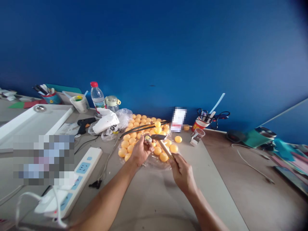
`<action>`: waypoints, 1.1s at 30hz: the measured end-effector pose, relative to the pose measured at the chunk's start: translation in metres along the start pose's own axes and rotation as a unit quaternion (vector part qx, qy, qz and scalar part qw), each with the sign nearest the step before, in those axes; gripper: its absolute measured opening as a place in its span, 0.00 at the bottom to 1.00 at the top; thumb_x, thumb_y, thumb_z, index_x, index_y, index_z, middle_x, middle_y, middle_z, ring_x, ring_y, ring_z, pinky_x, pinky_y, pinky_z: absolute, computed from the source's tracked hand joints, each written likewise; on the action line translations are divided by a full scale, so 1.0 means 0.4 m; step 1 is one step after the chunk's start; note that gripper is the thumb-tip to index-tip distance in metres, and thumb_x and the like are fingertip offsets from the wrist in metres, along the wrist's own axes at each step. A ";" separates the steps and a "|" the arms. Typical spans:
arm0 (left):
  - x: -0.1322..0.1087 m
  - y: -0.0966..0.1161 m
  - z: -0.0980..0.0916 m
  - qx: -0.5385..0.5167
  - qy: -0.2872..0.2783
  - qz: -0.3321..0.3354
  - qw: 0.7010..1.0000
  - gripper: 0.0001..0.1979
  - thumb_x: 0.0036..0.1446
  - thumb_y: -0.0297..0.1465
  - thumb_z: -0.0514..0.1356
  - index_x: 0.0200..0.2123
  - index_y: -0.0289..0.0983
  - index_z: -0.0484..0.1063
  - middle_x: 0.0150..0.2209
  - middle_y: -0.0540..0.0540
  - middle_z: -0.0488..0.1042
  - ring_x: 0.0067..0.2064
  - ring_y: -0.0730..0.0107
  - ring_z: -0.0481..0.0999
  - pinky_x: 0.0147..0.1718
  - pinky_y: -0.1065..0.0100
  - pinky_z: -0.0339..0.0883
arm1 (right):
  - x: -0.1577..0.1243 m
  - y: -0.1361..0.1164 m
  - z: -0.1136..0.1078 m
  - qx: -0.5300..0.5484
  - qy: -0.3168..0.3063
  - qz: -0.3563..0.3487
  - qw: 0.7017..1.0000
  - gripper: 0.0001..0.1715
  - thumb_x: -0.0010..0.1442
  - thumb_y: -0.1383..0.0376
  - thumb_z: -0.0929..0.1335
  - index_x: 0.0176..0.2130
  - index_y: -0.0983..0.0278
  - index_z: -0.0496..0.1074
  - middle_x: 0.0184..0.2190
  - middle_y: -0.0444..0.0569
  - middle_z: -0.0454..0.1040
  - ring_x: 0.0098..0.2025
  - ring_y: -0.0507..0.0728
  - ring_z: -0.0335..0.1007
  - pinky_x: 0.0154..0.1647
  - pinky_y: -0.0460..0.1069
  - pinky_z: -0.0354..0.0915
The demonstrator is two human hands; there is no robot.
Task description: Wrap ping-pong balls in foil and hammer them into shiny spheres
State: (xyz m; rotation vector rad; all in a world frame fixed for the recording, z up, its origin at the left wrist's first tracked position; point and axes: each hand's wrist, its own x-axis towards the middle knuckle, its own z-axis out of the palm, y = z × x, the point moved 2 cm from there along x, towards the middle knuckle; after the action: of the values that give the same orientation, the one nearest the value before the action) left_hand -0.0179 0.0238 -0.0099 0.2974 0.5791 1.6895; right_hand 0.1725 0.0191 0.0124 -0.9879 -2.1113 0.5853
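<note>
Over the middle of the table my left hand (143,150) is closed around a small round silvery piece with a yellow centre (147,139); its kind is not clear. My right hand (183,170) grips the light wooden handle of a hammer (158,137). The dark hammer head is level with the small piece and right beside it; whether they touch, I cannot tell. Behind and beneath both hands lie many orange table tennis balls (124,152), mostly on or in clear plastic. A single loose ball (178,139) sits to the right of them.
A power strip (83,168), a black glue gun (84,125) and a white tray (60,112) occupy the left. Further back stand a water bottle (97,96) and a paper cup (80,104). On the right are a pen cup (201,124) and a white cable (251,165). A blue wall (154,57) closes off the back.
</note>
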 end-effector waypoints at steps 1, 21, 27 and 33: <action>-0.001 0.001 0.002 0.000 0.000 0.000 1.000 0.16 0.60 0.44 0.57 0.38 0.35 0.69 0.26 0.48 0.71 0.20 0.75 0.65 0.23 0.70 0.60 | 0.000 0.001 -0.001 0.000 0.009 -0.002 1.000 0.10 0.66 0.64 0.60 0.40 0.63 0.69 0.31 0.48 0.71 0.32 0.54 0.68 0.33 0.45 0.63; -0.002 -0.001 0.004 0.061 0.067 -0.024 0.996 0.29 0.52 0.59 0.52 0.24 0.37 0.61 0.17 0.51 0.66 0.15 0.78 0.59 0.17 0.72 0.54 | 0.001 -0.009 0.006 -0.001 -0.013 -0.006 1.000 0.12 0.65 0.62 0.60 0.37 0.63 0.70 0.28 0.47 0.71 0.30 0.53 0.67 0.31 0.45 0.63; 0.005 0.000 -0.003 0.058 0.061 -0.013 0.996 0.24 0.54 0.55 0.56 0.27 0.37 0.65 0.16 0.51 0.65 0.15 0.78 0.57 0.17 0.72 0.54 | 0.003 -0.004 0.010 -0.002 -0.019 -0.018 1.000 0.11 0.65 0.63 0.60 0.38 0.63 0.70 0.30 0.47 0.72 0.30 0.53 0.67 0.32 0.45 0.63; 0.008 0.002 -0.011 0.057 0.062 0.001 0.996 0.25 0.53 0.55 0.57 0.23 0.38 0.64 0.15 0.53 0.62 0.15 0.77 0.58 0.18 0.70 0.55 | -0.001 0.001 0.018 -0.015 -0.039 -0.017 0.999 0.10 0.65 0.64 0.60 0.39 0.63 0.69 0.31 0.48 0.72 0.31 0.54 0.68 0.33 0.46 0.63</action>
State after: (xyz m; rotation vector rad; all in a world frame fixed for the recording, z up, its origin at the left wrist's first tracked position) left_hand -0.0215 0.0257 -0.0135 0.2767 0.7686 1.6873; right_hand 0.1674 0.0183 0.0073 -0.9583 -2.2073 0.5849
